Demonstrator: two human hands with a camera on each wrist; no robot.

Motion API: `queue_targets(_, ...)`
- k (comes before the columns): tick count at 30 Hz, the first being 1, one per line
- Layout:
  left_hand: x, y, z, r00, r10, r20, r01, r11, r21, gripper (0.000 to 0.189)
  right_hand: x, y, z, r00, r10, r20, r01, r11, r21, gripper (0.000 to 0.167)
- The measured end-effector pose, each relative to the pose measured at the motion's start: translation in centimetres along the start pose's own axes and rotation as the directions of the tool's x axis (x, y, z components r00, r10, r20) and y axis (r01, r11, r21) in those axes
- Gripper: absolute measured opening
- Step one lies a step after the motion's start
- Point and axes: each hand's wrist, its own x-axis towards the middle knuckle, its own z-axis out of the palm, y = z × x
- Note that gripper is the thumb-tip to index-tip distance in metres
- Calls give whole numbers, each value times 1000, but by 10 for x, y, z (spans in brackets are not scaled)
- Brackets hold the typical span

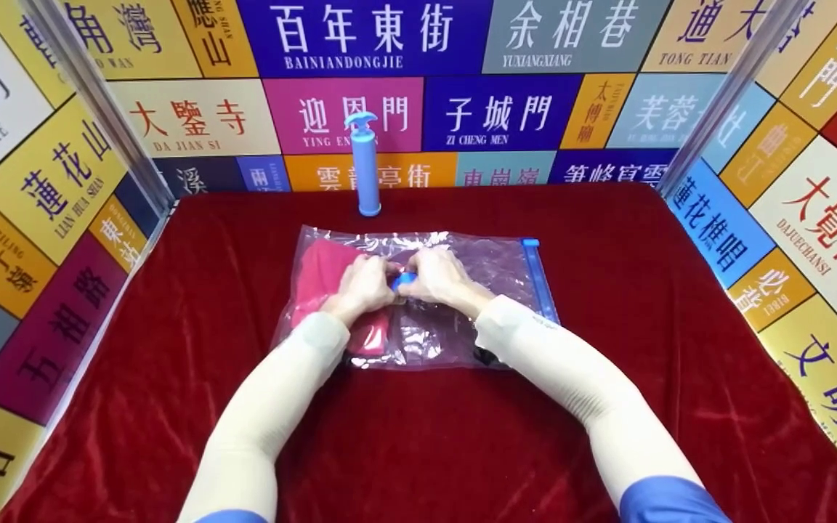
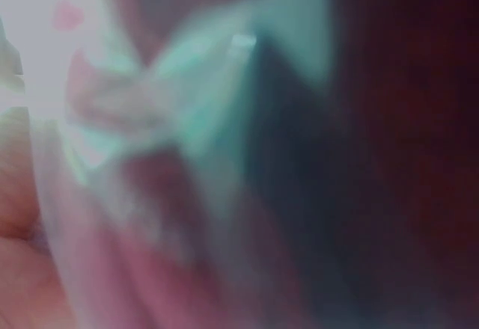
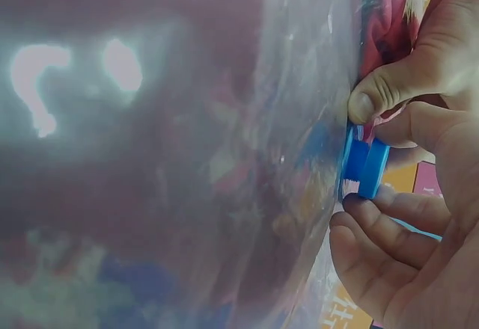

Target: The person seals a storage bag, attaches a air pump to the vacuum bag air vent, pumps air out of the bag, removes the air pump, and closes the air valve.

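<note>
A clear plastic storage bag (image 1: 455,341) lies flat, with a folded pink cloth (image 1: 324,269) inside its left part. Near its middle sits a round blue valve cap (image 1: 404,280), between my two hands. My right hand (image 1: 437,274) pinches this blue cap (image 3: 372,170) by its edge, fingers curled around it. My left hand (image 1: 368,285) grips the bag just left of the cap, its thumb (image 3: 382,90) pressing the film right beside it. In the left wrist view, blurred plastic (image 2: 202,105) fills most of the picture and only a bit of hand (image 2: 22,269) shows.
A blue hand pump (image 1: 366,171) stands upright behind the bag. A blue zip strip with slider (image 1: 538,272) runs along the bag's right edge. Dark red velvet (image 1: 462,450) covers the table. Panels with printed signs (image 1: 506,109) enclose the back and sides.
</note>
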Motion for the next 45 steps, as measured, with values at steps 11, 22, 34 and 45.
queue_targets(11,-2,1,-3,999,-20,26,21,1000,-22,64,1,10,-10,999,23,-22,-23,1000,-5,36)
queue_targets(22,0,-1,-1,1000,12,6,-12,1000,-2,66,3,25,-25,996,61,-62,-60,998,19,27)
queue_targets(34,0,0,0,1000,6,8,-6,1000,-13,67,-2,45,-35,993,91,-70,-92,996,-17,29)
queue_targets(45,1,-1,2,1000,-7,25,7,1000,-1,69,-6,63,-45,992,117,-45,-118,993,-18,37)
